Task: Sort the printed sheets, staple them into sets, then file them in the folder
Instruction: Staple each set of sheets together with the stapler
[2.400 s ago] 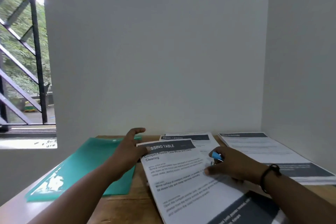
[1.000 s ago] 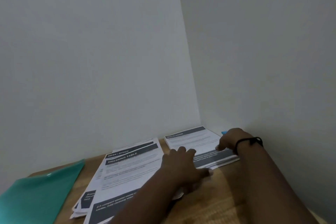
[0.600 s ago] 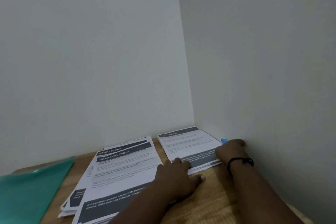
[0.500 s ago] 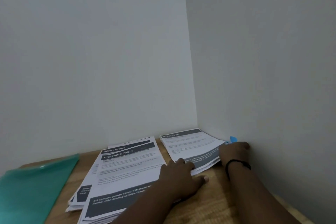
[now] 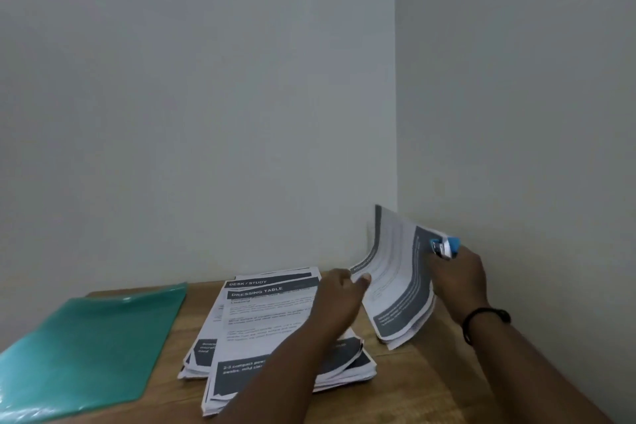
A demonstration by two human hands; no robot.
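I judged the raised set of sheets (image 5: 395,289) could fan out and take a crooked staple, since it bowed between two grips with its lower edge resting on the desk (image 5: 406,385). My left hand (image 5: 339,299) pinched its near edge while my right hand (image 5: 459,277), fingers curled, held the blue stapler (image 5: 445,246) at its upper corner. The other sorted stacks (image 5: 261,323) lay flat just left, the green folder (image 5: 86,348) farther left.

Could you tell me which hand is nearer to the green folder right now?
Left. The left hand is over the paper stacks, right of the green folder; the right hand is farther right by the wall.
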